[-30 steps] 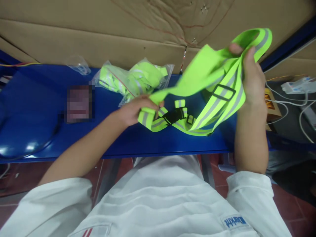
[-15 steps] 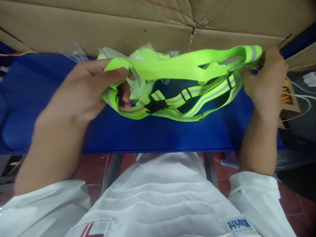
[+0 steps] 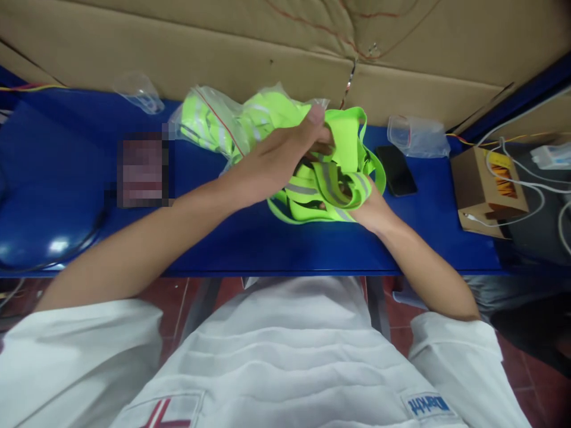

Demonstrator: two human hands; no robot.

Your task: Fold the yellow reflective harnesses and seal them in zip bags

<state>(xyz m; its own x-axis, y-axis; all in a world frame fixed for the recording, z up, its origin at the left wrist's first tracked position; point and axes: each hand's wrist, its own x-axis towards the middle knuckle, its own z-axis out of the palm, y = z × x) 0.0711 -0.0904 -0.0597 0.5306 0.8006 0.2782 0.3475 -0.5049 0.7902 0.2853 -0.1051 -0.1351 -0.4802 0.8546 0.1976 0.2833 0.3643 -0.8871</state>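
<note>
A bundle of neon yellow-green straps (image 3: 307,188) with grey reflective stripes is gathered between my hands over the blue table. My left hand (image 3: 292,148) reaches across to the bundle's upper left, its fingers curled around a strap. At the bundle's lower right, my right hand (image 3: 368,205) is closed on the straps, its fingers mostly covered by loops. Behind my left hand lies a clear plastic bag (image 3: 207,122) with more yellow-green reflective material inside and a red seal line.
Right of the straps are a black phone (image 3: 396,170), a clear plastic bag (image 3: 419,137) and a cardboard box (image 3: 486,190) with white cables. A clear plastic piece (image 3: 140,92) and a pixelated item (image 3: 143,169) are at left. Cardboard (image 3: 178,47) lines the back.
My hands have come together from far apart, and the stretched straps are now folded into a compact bundle. The phone and the pixelated item have come into sight.
</note>
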